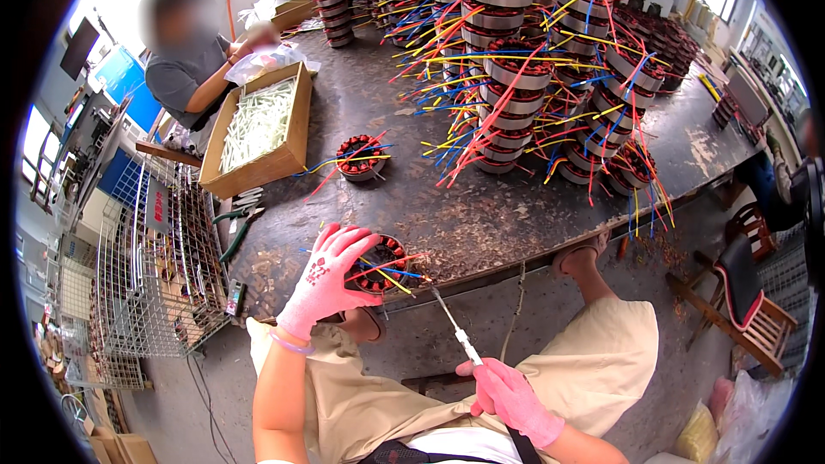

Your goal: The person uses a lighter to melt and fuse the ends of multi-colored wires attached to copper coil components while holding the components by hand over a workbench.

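Observation:
My left hand (328, 273), in a pink glove, is closed round the side of a motor stator (394, 251) at the table's near edge. Red, yellow and blue wires stick out of the stator towards the right. In my right hand (514, 399), also gloved in pink, is a soldering iron (465, 342) with a white shaft and a thin metal rod. Its tip points up and left, close to the wire ends, where a small orange spot shows; whether they touch I cannot tell. A second wired stator (361, 160) stands farther back on the table.
Tall stacks of wired stators (514, 77) fill the table's (404, 206) far right. A cardboard box (296, 142) of white sleeves stands at the left, with green-handled pliers (236, 236) near it. Beyond sits a co-worker (185, 77). Wire racks (142, 266) and a wooden chair (748, 301) flank me.

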Motion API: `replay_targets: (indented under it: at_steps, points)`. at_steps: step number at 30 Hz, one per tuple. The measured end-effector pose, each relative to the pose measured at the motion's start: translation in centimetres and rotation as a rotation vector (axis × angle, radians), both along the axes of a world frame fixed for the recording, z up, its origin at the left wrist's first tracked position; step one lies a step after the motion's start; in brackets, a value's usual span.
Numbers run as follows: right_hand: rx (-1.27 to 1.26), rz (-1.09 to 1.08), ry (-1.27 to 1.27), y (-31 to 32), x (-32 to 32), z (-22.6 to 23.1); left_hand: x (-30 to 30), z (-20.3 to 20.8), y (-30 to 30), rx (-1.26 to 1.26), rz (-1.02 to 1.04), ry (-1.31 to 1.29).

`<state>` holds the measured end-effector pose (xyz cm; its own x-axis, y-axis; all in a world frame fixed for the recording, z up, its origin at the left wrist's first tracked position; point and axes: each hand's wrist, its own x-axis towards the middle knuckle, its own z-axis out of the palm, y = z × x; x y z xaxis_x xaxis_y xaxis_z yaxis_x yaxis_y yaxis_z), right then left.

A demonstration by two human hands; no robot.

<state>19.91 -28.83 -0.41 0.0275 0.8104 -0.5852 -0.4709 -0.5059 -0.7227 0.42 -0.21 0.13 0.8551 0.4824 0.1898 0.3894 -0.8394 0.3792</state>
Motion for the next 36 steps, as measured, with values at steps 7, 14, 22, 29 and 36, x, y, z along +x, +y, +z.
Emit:
replay_targets:
  at_steps: [7, 14, 22, 29, 36]
  points:
    - [-0.023, 0.001, -0.041, 0.01, 0.0, 0.45, 0.07, 0.21, -0.05, -0.008, 0.005, -0.001]
    - [-0.017, -0.019, 0.025, 0.16, -0.14, 0.35, 0.19, 0.38, -0.15, -0.017, 0.003, -0.001]
    - [0.052, 0.013, -0.056, -0.16, -0.06, 0.01, 0.24, 0.36, -0.15, -0.007, 0.006, -0.003]
    - [0.024, -0.002, -0.018, 0.02, -0.1, -0.01, 0.31, 0.39, -0.2, -0.01, 0.005, -0.014]
    - [-0.004, -0.015, 0.001, 0.16, -0.15, 0.24, 0.26, 0.46, -0.29, -0.019, 0.014, 0.009]
